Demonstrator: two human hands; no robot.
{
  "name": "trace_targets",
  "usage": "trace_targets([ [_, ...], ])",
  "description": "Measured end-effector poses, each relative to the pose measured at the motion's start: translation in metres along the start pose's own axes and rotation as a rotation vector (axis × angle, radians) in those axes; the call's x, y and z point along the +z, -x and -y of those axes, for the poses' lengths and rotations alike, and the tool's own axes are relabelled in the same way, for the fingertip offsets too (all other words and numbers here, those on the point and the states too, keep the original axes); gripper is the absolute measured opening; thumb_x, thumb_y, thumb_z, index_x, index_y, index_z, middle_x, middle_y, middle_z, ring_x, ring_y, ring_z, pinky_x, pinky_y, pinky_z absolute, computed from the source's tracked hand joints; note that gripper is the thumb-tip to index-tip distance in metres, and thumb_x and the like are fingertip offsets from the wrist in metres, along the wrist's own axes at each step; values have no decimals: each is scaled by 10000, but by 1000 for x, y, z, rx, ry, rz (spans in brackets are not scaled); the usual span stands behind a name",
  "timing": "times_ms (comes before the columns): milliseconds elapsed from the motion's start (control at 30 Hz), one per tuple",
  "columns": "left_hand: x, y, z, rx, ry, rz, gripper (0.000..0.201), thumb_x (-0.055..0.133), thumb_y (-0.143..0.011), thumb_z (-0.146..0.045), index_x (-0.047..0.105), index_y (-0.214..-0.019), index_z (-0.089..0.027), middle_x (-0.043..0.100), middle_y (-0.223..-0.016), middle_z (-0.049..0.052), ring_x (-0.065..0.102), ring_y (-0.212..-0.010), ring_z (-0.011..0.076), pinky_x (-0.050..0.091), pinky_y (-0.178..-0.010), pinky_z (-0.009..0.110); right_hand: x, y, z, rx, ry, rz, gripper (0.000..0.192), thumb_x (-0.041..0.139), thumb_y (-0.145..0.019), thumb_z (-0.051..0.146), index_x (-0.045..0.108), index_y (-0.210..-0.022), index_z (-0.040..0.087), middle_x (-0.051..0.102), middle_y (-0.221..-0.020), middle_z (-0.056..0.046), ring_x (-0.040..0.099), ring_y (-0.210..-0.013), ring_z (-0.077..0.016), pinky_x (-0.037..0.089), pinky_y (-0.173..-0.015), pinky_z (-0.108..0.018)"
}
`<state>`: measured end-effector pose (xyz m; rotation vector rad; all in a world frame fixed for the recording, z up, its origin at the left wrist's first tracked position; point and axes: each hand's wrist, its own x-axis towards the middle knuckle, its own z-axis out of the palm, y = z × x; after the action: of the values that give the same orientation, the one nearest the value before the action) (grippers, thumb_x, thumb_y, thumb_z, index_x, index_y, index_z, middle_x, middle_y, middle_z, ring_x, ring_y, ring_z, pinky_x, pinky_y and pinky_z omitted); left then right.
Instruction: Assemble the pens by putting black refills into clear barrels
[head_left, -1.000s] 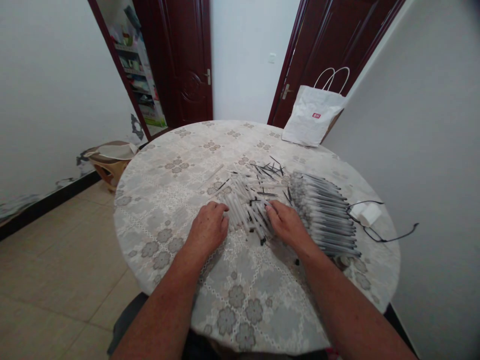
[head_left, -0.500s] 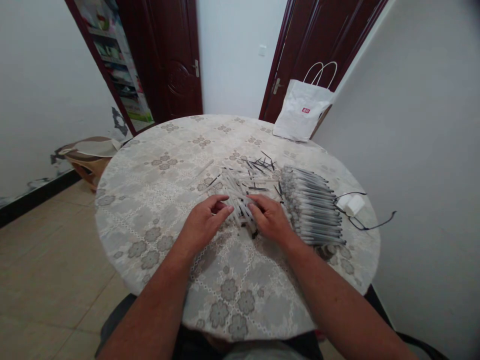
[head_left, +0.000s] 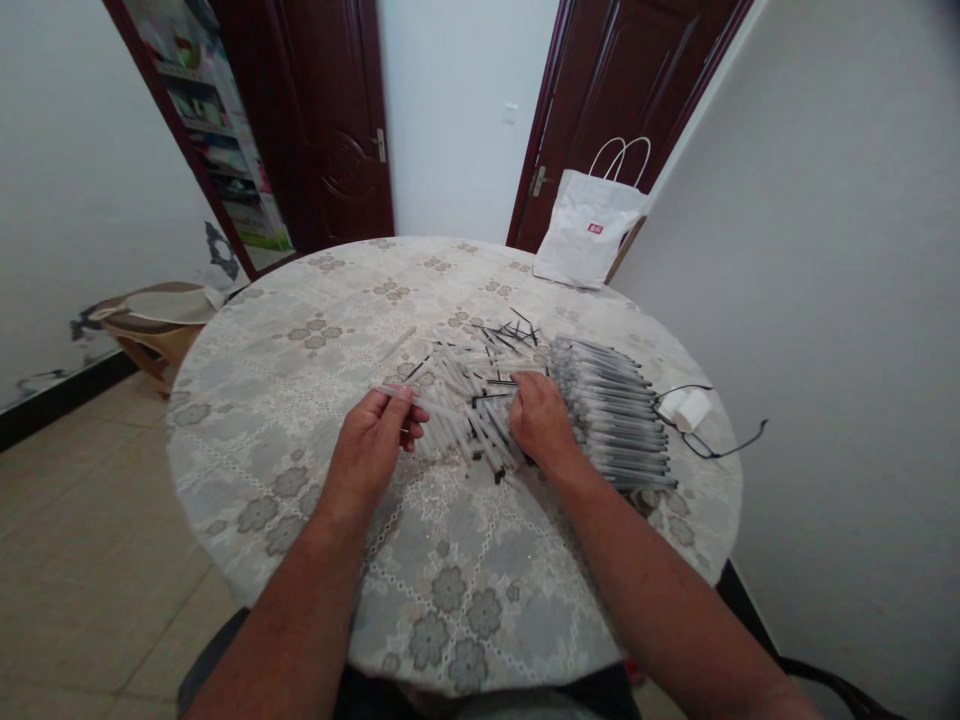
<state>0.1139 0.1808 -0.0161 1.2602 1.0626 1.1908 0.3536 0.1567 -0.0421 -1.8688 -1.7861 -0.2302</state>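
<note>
My left hand [head_left: 379,430] pinches a whitish, translucent pen barrel [head_left: 431,405] between thumb and fingers, left of the pile. Its far end points right over the loose pen barrels [head_left: 450,370]. My right hand [head_left: 541,415] is curled closed at the right side of that pile, fingertips down beside some thin black pen refills [head_left: 501,381]. What those fingers hold, if anything, is hidden. Small black pen parts [head_left: 499,477] lie at the pile's near edge. More black refills [head_left: 517,330] are scattered behind it.
A neat stack of grey-white pens [head_left: 619,415] lies to the right. Beyond it are eyeglasses [head_left: 712,455] and a small white object [head_left: 688,410]. A white paper bag [head_left: 589,230] stands at the far edge of the round, cloth-covered table [head_left: 300,400]. A stool [head_left: 161,320] is at left.
My left hand has moved left from the pile and now has a pen barrel in its grip. My right hand has turned, fingers curled down toward the black refills. The view has shifted slightly.
</note>
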Motion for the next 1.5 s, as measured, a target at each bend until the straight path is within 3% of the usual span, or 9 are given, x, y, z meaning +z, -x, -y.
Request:
trace_targets([
  [167,1,0,2,12,59,-15,396,577,-915,-570,606,-855,-180,695,-767,47,607,-605,150,474,-511,255,-8,-3,-6,210,372,273,303,443,-944,107,690,-1119,102,665,-1163,-218,649,-1098,-289,513,-936,-384],
  [267,2,1,1,15,67,-19,400,566,-923,-571,595,-842,-180,693,-758,47,607,-599,151,471,-506,258,-12,-6,-1,312,448,377,314,433,-948,117,683,-1137,108,681,-1113,-222,722,-966,-268,552,-839,-364],
  [400,1,1,1,8,64,-23,412,555,-925,-579,590,-830,-180,692,-751,50,608,-595,152,469,-502,258,-12,-10,1,355,479,430,310,446,-947,126,696,-1130,110,695,-1094,-227,742,-961,-281,565,-815,-365],
  [833,0,1,2,7,55,-10,445,565,-903,-621,590,-829,-183,695,-757,51,616,-611,160,467,-505,255,-9,-5,-4,354,498,411,319,414,-958,115,688,-1123,104,668,-1142,-249,752,-934,-267,567,-802,-357],
  [1067,1,2,0,2,48,-5,460,560,-901,-632,580,-814,-181,689,-760,55,614,-617,158,465,-502,256,-9,-5,-5,276,455,418,316,428,-964,121,622,-1211,156,682,-1083,-196,739,-936,-268,551,-804,-359],
  [1233,1,2,1,-2,27,-7,434,552,-915,-604,592,-878,-174,691,-813,66,662,-679,178,485,-499,252,-8,-6,-8,274,401,436,271,442,-974,146,651,-1145,171,697,-1060,-162,716,-967,-258,519,-812,-338],
  [1400,4,5,-2,-72,118,60,366,579,-918,-539,572,-932,-173,700,-913,80,732,-805,221,541,-540,265,-9,-4,-7,155,258,239,232,461,-998,228,650,-1123,181,668,-1091,-121,667,-988,-234,487,-833,-310],
  [1500,3,5,0,-104,224,66,343,584,-923,-521,558,-971,-182,717,-1021,99,750,-860,228,578,-601,286,-11,-2,-1,-45,71,121,205,463,-1001,243,639,-1080,172,660,-1054,-106,629,-997,-224,468,-875,-303],
])
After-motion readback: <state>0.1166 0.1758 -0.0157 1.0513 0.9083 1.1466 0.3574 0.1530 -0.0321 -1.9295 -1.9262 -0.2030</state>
